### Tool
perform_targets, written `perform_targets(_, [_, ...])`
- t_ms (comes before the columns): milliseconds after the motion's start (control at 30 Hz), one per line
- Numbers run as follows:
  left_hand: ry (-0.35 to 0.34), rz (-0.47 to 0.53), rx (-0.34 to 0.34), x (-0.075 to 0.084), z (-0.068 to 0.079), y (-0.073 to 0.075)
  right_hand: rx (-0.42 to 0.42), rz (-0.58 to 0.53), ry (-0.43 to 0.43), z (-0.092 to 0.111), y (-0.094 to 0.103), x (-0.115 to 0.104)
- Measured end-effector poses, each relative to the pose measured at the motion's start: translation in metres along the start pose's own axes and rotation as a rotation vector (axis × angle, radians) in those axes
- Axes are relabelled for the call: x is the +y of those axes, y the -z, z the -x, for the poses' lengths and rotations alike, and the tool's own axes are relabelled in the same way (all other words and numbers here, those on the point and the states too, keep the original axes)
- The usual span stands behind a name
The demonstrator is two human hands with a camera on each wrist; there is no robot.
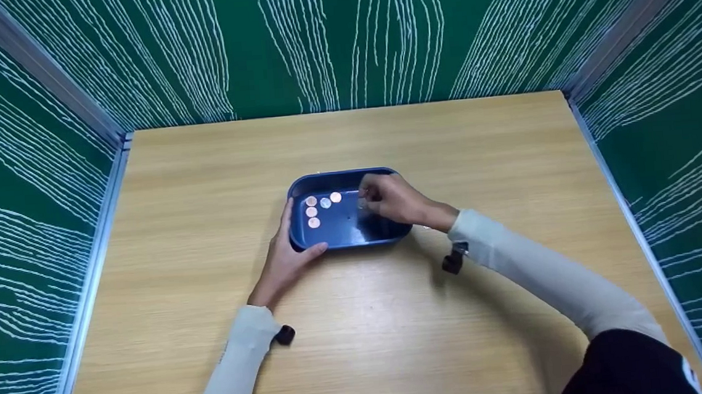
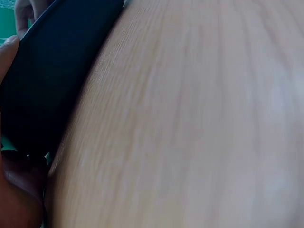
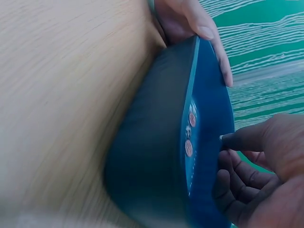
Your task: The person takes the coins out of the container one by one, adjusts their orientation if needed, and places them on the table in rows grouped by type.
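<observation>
Head view: a bench (image 1: 367, 338) of pale grained wood, walled by green panels (image 1: 340, 43) streaked with wavy white lines. The blue tray (image 1: 336, 232) sits on it, glossy and round-cornered, five coin-like discs (image 1: 311, 212) (four coppery, one silvery) flat toward its left end. The left hand's (image 1: 284, 254) grip spans that end; the right hand's (image 1: 397, 201) hangs inside, drawn to a pinch. Left wrist: the tray's outer wall, dark. Right wrist: I find a small pale piece (image 3: 221, 137) pinched, kind indeterminable.
</observation>
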State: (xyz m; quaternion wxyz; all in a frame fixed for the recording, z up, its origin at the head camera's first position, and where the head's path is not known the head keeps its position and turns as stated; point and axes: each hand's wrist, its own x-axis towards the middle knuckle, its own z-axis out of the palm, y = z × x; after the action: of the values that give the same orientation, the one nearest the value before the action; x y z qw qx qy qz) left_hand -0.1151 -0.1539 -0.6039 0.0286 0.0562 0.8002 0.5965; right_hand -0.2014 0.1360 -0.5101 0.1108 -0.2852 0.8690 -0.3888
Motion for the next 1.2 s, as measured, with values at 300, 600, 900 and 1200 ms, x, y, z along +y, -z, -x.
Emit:
perform_targets(300, [0.020, 0.006, -0.005, 0.000, 0.002, 0.000, 0.038, -0.076, -0.030, 0.024, 0.016, 0.009])
perform_targets(600, [0.026, -0.015, 0.000, 0.002, 0.002, 0.000, 0.083, -0.087, -0.092, 0.044, 0.027, 0.017])
perform_targets(900, [0.043, -0.014, -0.009, 0.002, 0.001, 0.000, 0.123, -0.138, -0.139, 0.060, 0.034, 0.027])
perform_targets(1200, [0.052, -0.010, -0.014, 0.003, 0.001, 0.000, 0.168, -0.183, -0.188, 0.078, 0.041, 0.041])
